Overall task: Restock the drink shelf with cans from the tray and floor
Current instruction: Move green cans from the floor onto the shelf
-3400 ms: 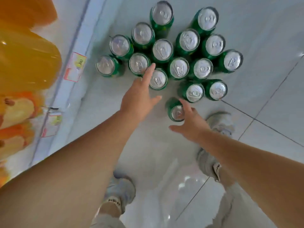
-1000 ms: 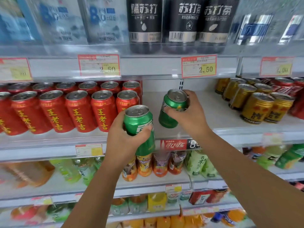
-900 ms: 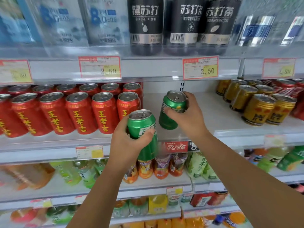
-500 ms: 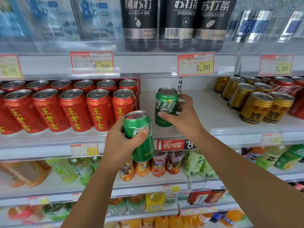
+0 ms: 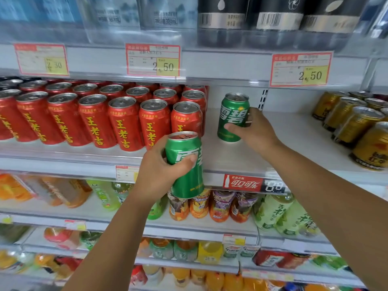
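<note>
Rear green can (image 5: 232,117): upright on drink shelf (image 5: 231,158), in the gap between red cans (image 5: 94,118) and gold cans (image 5: 352,124); right hand (image 5: 255,131) wrapped round its side.
Front green can (image 5: 185,164): off the shelf, slightly tilted, before the shelf edge; left hand (image 5: 161,171) clamped round its middle, thumb across the label.

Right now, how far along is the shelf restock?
Barely begun. Done: nothing released; the gap on the shelf between red cans and gold cans holds one green can, standing upright with the right hand gripping it. In hand: the left hand holds a second green can before the shelf edge. Left: release, place that one, fill the gap.
</note>
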`<state>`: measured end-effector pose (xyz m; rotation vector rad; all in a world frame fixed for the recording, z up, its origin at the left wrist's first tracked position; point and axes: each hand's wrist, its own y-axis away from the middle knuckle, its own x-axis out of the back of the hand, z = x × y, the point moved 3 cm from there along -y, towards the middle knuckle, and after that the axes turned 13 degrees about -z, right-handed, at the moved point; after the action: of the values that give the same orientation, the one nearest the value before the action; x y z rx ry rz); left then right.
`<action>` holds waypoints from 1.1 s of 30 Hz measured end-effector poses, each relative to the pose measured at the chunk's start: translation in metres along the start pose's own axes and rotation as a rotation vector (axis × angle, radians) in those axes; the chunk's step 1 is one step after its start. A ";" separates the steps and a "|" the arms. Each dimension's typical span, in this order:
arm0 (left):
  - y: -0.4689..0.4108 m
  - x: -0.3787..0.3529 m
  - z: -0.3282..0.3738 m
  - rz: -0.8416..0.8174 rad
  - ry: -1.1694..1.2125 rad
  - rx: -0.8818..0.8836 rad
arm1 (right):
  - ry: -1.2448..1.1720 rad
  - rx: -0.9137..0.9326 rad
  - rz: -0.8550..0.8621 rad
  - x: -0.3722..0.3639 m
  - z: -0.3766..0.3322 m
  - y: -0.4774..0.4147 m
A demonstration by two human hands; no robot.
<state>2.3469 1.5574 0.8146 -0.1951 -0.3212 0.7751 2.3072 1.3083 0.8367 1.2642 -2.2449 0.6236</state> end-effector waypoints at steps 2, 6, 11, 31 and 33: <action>-0.002 0.000 0.000 -0.002 -0.002 0.002 | 0.015 -0.003 0.016 -0.002 -0.001 -0.014; -0.003 0.001 -0.002 -0.007 0.000 0.006 | 0.024 -0.030 0.029 -0.006 0.000 -0.043; -0.004 0.001 -0.001 0.008 -0.035 0.008 | -0.006 -0.047 0.049 -0.009 0.005 -0.078; -0.007 0.004 -0.007 -0.014 -0.046 0.006 | -0.107 -0.035 0.130 -0.025 0.019 -0.127; -0.006 0.004 -0.007 -0.021 -0.040 0.010 | -0.131 -0.054 0.096 -0.025 0.018 -0.125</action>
<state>2.3560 1.5554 0.8110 -0.1667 -0.3570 0.7601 2.4237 1.2552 0.8266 1.2086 -2.4250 0.5240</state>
